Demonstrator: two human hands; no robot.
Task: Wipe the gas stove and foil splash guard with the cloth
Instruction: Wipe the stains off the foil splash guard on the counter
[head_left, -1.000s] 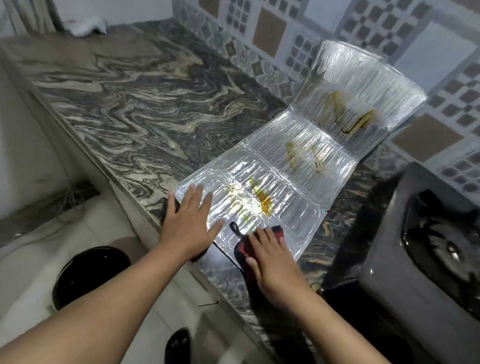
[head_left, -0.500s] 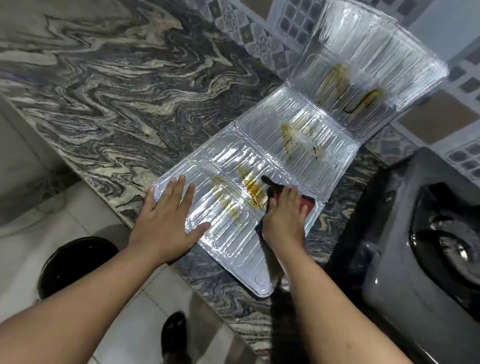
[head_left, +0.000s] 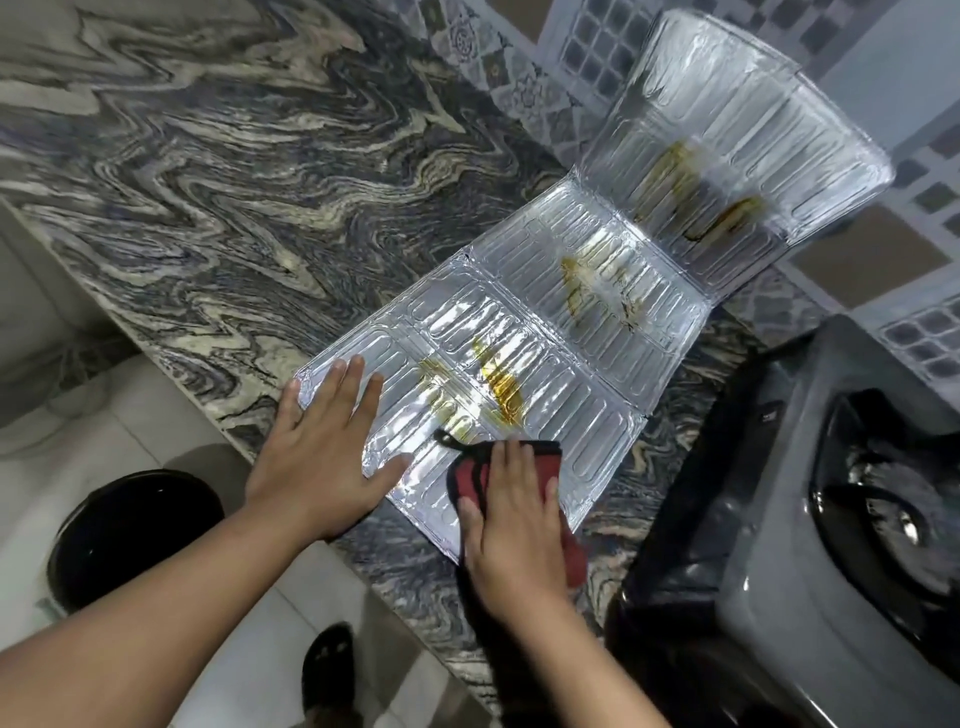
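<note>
The foil splash guard (head_left: 587, 332) lies unfolded on the marble counter, its far panel leaning up against the tiled wall. Yellow-brown grease streaks mark all three panels. My left hand (head_left: 324, 457) presses flat on the near left corner of the foil, fingers straight. My right hand (head_left: 511, 519) presses flat on a red cloth (head_left: 540, 452) with black trim at the near edge of the foil, just below the nearest grease streaks. The grey gas stove (head_left: 852, 530) stands at the right, its black burner partly in view.
The marble counter (head_left: 218, 182) stretches to the left and back. A patterned tile wall (head_left: 883, 270) rises behind the foil. Below the counter edge stand a black bucket (head_left: 135, 535) on the pale floor and a dark shoe (head_left: 327, 670).
My right hand has pulled the red cloth back toward the near edge of the foil, off the grease streak. My left hand stays pressed on the foil's left corner.
</note>
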